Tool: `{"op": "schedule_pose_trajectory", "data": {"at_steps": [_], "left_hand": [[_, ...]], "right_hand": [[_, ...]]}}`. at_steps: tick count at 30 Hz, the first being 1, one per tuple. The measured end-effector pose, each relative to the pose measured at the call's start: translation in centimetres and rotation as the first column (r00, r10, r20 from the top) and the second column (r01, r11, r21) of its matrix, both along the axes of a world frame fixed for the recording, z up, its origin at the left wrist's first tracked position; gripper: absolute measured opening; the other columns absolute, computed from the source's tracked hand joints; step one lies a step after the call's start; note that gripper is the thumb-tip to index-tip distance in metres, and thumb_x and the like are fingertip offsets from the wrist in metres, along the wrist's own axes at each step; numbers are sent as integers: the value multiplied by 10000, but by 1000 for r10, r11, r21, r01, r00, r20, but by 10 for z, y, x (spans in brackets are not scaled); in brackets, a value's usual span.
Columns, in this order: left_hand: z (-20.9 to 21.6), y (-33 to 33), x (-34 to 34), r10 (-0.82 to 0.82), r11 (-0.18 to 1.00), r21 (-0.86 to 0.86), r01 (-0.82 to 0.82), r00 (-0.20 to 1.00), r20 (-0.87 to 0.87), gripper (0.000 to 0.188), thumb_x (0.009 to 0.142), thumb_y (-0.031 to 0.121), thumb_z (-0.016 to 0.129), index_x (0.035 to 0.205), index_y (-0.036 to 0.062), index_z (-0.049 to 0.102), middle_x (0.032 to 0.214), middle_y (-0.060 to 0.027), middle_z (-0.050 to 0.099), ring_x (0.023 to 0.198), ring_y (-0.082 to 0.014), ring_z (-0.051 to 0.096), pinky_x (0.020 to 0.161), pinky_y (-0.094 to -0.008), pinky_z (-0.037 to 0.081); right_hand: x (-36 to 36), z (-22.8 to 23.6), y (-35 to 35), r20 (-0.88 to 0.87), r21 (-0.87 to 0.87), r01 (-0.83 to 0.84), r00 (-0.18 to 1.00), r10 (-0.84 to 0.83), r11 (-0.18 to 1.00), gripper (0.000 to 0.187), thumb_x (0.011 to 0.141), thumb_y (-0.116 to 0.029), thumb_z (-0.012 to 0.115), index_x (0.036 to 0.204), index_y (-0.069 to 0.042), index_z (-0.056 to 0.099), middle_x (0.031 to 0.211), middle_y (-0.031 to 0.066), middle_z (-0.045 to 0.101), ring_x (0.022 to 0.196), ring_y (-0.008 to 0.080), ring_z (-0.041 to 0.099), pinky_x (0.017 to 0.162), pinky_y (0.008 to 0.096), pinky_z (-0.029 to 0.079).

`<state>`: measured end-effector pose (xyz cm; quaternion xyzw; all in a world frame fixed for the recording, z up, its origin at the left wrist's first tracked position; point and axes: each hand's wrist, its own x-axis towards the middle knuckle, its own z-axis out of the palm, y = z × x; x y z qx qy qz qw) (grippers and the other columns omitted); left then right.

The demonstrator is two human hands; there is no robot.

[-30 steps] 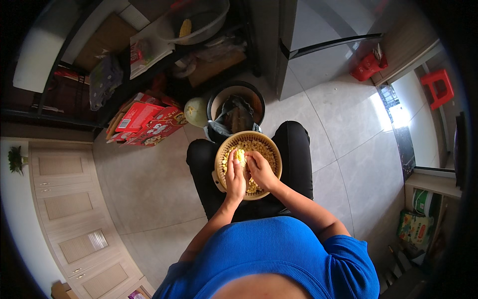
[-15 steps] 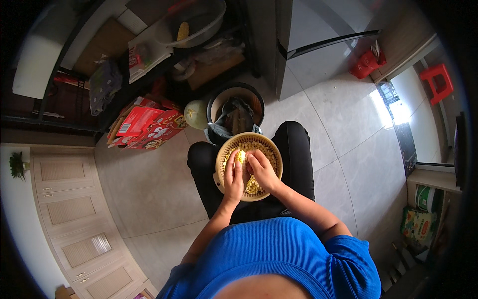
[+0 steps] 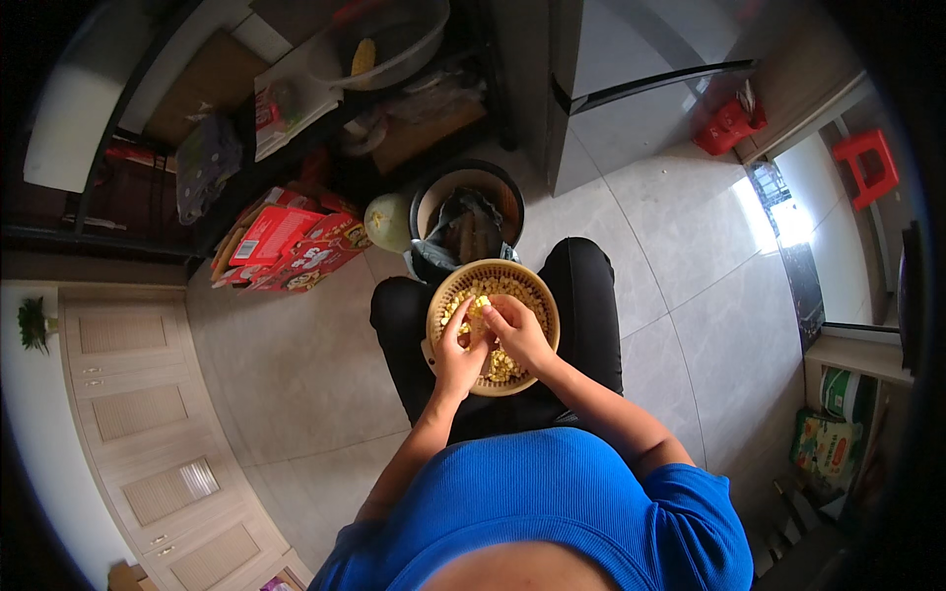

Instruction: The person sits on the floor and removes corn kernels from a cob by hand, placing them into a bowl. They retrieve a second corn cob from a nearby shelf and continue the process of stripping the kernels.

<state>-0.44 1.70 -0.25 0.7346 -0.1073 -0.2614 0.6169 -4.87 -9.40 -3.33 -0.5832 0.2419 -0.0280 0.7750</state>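
Note:
A tan slotted plastic basket (image 3: 435,343) rests across my lap, with loose yellow corn kernels (image 3: 505,368) inside. Over it, a piece of corn cob (image 3: 482,304) shows its yellow end between my hands. My left hand (image 3: 461,360) curls round the cob from the left, fingers pointing away from me. From the other side, my right hand (image 3: 522,338) presses its thumb and fingers against the cob. Most of the cob is hidden by the fingers.
Beyond my knees stands a lined bin (image 3: 512,202), with a pale green melon (image 3: 388,223) beside it. Red cardboard boxes (image 3: 296,246) lie left of that. Another corn cob (image 3: 364,57) sits in a clear tub (image 3: 419,54) on the dark shelf. A grey fridge (image 3: 631,128) stands far right.
My right hand has shifted slightly left, its thumb now against the cob's end. My left fingers have spread a little, and less of the cob shows.

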Motion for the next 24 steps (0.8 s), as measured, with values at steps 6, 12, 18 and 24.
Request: {"op": "schedule_pose_trajectory", "data": {"at_steps": [6,12,18,24], "left_hand": [[6,-7,-10,60,995,89,-41,971,-232,487,874,101,555,1315,10,368,1185,-132,522,987,-166,551,775,-252,473],[-14,-10,-28,210,978,61,-201,951,-227,456,904,144,516,1306,-10,368,1207,-170,502,1060,-217,512,888,-294,414],[-1,-12,-22,190,980,-8,-198,947,-258,446,892,126,543,1287,-8,387,1168,-144,535,958,-163,558,807,-266,459],[-24,4,-7,35,990,120,-77,946,323,412,793,98,655,1155,-38,510,929,-156,628,826,-242,625,717,-327,486]], "right_hand": [[6,10,2,3,-10,125,992,-125,992,286,930,-244,487,1069,2,526,826,36,579,715,80,512,637,221,435],[6,14,5,-3,-358,113,993,-122,927,273,943,-212,436,991,24,565,714,110,566,608,135,507,573,273,438],[5,7,3,2,-167,161,987,-163,973,299,955,-231,401,1004,15,563,813,65,584,662,131,541,635,253,451],[12,18,-9,-34,-24,17,999,-18,1000,342,941,-326,446,873,-8,554,731,-10,515,648,65,431,570,236,386]]}}
